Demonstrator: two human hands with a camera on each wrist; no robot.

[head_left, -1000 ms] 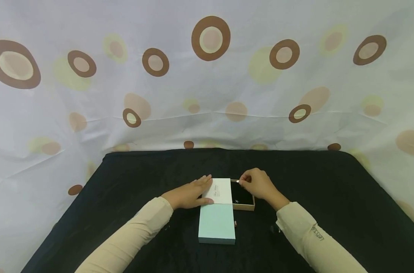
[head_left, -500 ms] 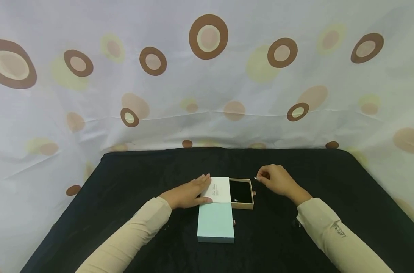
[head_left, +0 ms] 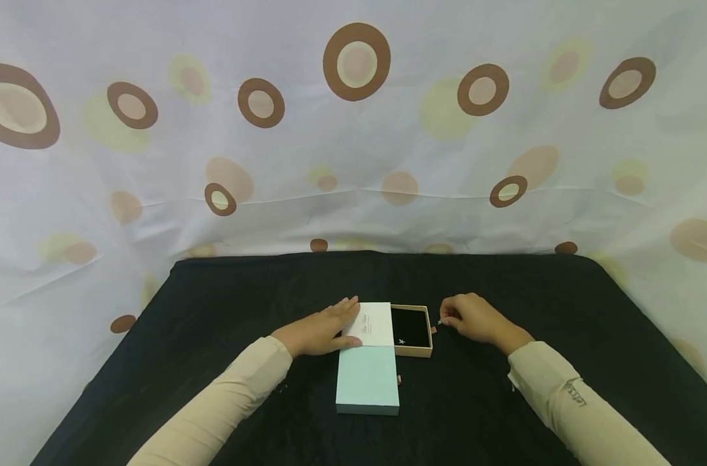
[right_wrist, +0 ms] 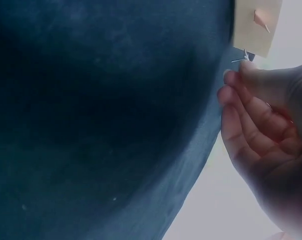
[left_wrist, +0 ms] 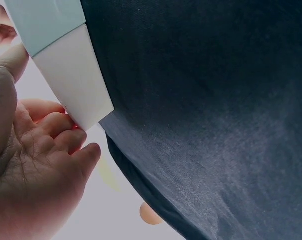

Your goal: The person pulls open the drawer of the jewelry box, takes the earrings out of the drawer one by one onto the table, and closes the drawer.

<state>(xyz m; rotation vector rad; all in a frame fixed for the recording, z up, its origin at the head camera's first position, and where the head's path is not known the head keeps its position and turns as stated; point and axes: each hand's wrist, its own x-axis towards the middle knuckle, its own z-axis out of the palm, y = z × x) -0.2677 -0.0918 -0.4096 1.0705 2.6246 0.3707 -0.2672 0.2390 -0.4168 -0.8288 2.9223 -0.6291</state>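
Observation:
My left hand (head_left: pixel 321 329) rests on the white box sleeve (head_left: pixel 378 323), fingers stretched over its left side; the left wrist view shows the sleeve's plain white side (left_wrist: pixel 73 75) beside the fingers. From the sleeve's right end a cardboard drawer (head_left: pixel 414 352) with a black pad sticks out. One small silver star-shaped earring (head_left: pixel 402 342) sits on the pad near the front. To the drawer's right, my right hand (head_left: pixel 477 317) pinches a matching star-shaped earring (right_wrist: pixel 245 57) between thumb and fingertips, its thin points showing past the thumb. A pinkish ribbon tab (right_wrist: pixel 261 19) hangs on the drawer's end.
A pale turquoise box (head_left: pixel 367 382) lies directly in front of the white sleeve, with a small ribbon tab (head_left: pixel 399 380) on its right. Both stand on a black cloth-covered table (head_left: pixel 271 278). Behind it hangs a white curtain (head_left: pixel 306 155) with brown and yellow circles.
My right hand has moved right, out from over the drawer, carrying one earring, then dropped slightly toward the table. The left hand has stayed on the white sleeve.

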